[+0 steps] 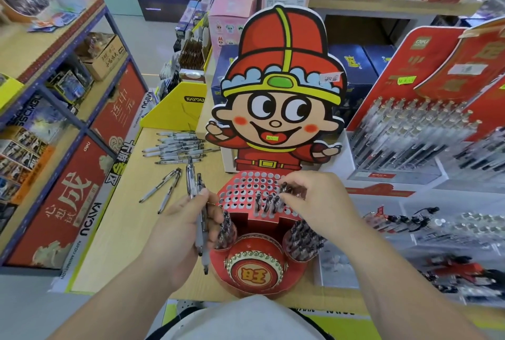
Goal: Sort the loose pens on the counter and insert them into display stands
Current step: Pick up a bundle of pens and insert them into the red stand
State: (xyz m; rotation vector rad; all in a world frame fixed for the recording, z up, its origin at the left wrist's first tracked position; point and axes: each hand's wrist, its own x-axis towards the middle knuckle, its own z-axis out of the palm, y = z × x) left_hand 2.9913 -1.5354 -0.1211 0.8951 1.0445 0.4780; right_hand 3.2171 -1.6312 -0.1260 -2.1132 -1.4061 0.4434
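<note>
At the far left of the frame stood a blue-framed shelf (82, 123) that held red cartons (68, 197). To its right, in the lower left-centre, was the wooden counter (128, 225) with the loose pens on it. A heap of pens (177, 145) lay at the far edge of the counter, just left of the cartoon figure. Three more pens (166, 189) lay apart from the heap, nearer to you, and spread like a fan. Behind the heap stood a yellow box (177, 107). Your left hand (180, 227) was in the lower centre-left, with its fingers curled round a small bundle of pens (198, 203). Their clip ends pointed away from you and their tips pointed toward your body. Just right of this hand was the red display stand (257, 271), with a round drum shape at its front. It had a tall cartoon figure board (281, 88) at its back and a perforated panel (246, 189) between the two. A few standing pens (269, 204) were already in the holes near the front edge of the panel. The left cup (225, 230) and the right cup (303, 238) beside the drum were both packed with pens. Your right hand (311, 197) was over the right part of the panel. Its fingertips pinched the top of one pen (284, 189) that stood at a hole. At the far right was a second red stand (410, 134) that held rows of pens.
</note>
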